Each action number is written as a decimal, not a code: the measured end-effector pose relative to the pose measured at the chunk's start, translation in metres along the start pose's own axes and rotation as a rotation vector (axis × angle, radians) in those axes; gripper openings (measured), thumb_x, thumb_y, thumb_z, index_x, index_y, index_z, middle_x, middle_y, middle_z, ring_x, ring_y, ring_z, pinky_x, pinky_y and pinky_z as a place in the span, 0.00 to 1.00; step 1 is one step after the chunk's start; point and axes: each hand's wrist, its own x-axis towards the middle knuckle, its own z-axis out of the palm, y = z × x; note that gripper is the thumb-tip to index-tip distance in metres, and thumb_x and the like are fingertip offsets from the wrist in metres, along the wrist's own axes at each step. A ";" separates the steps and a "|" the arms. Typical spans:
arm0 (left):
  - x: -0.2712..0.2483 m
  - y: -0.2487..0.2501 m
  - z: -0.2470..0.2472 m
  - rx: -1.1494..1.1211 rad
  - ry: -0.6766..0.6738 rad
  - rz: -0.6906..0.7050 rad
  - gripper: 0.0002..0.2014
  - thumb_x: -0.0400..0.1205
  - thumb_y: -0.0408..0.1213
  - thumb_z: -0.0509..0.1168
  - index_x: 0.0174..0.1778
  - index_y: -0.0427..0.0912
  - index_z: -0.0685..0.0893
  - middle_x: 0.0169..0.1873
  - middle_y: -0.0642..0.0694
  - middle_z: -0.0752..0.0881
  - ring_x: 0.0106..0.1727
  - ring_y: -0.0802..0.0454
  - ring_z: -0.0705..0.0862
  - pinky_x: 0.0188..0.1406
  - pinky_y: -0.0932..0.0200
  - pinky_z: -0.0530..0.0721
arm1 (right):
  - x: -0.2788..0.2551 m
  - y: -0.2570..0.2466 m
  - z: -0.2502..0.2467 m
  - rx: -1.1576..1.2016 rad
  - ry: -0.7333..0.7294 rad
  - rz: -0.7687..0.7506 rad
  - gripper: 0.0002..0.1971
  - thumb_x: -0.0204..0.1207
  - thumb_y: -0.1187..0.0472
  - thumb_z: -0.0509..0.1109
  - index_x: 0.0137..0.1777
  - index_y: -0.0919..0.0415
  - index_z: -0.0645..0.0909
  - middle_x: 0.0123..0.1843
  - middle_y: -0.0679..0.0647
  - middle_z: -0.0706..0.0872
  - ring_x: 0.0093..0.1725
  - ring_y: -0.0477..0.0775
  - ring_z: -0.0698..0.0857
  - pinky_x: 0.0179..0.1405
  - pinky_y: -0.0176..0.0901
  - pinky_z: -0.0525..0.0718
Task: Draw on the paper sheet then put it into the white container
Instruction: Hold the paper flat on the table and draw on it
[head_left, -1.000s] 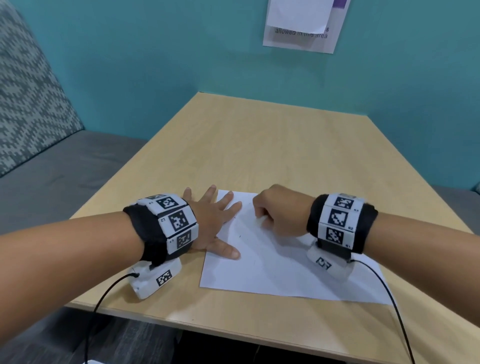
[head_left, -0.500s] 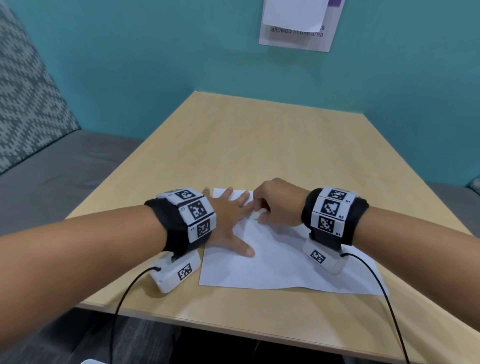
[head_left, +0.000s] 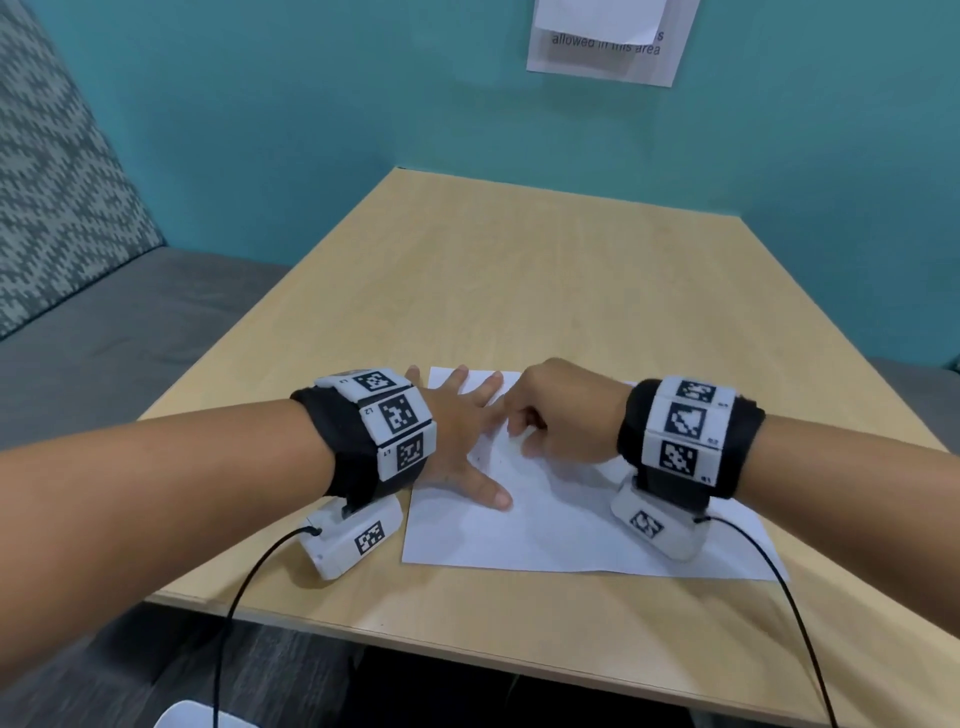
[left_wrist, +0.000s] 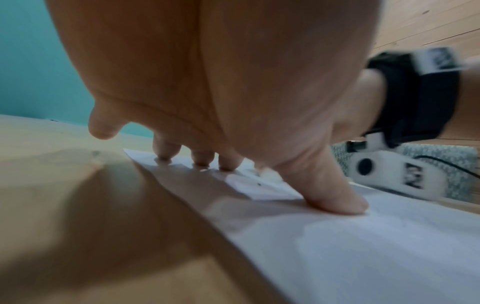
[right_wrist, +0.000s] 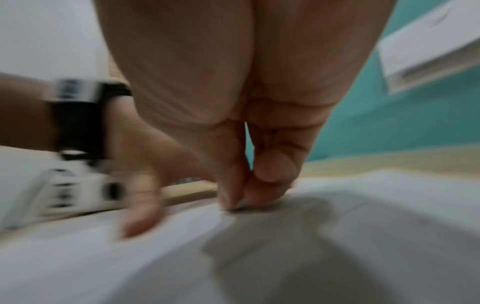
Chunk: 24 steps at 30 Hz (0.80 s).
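Observation:
A white paper sheet (head_left: 571, 519) with a few faint marks lies near the front edge of the wooden table (head_left: 519, 286). My left hand (head_left: 457, 431) lies flat on the sheet's left part, fingers spread, with the thumb (left_wrist: 335, 197) pressing it down. My right hand (head_left: 561, 410) is curled over the far middle of the sheet. Its thumb and forefinger (right_wrist: 233, 197) pinch at the paper (right_wrist: 363, 226), which rises in a small ridge to them. No pen shows. A white rounded thing (head_left: 192, 717), perhaps the container, peeks in below the table's front edge.
A grey bench (head_left: 104, 338) with a patterned backrest runs along the table's left side. Teal walls close off the far and right sides, with a paper notice (head_left: 602, 47) on the far wall. Black cables hang from both wrist cameras over the front edge.
My left hand has slid to the right along the sheet until its fingers reach the right hand. The right hand has stayed in place, curled over the paper.

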 end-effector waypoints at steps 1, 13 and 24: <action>-0.001 0.000 0.000 -0.005 0.003 0.004 0.54 0.71 0.78 0.61 0.84 0.66 0.35 0.86 0.55 0.31 0.87 0.40 0.34 0.77 0.20 0.40 | -0.005 -0.007 0.005 0.005 -0.028 -0.038 0.06 0.71 0.64 0.74 0.48 0.59 0.86 0.33 0.43 0.78 0.33 0.44 0.75 0.41 0.40 0.77; -0.002 0.002 -0.003 0.003 -0.012 0.008 0.49 0.72 0.77 0.60 0.86 0.66 0.46 0.86 0.55 0.31 0.87 0.39 0.33 0.76 0.18 0.41 | -0.008 -0.014 0.007 0.032 -0.050 -0.059 0.04 0.69 0.65 0.72 0.43 0.59 0.85 0.39 0.48 0.85 0.37 0.48 0.79 0.43 0.42 0.81; 0.000 0.001 -0.001 0.024 -0.013 -0.009 0.55 0.70 0.79 0.59 0.86 0.62 0.39 0.86 0.55 0.32 0.87 0.39 0.34 0.77 0.19 0.42 | -0.001 0.002 -0.003 0.023 0.001 0.021 0.02 0.69 0.65 0.73 0.40 0.58 0.84 0.35 0.47 0.83 0.37 0.51 0.81 0.40 0.41 0.80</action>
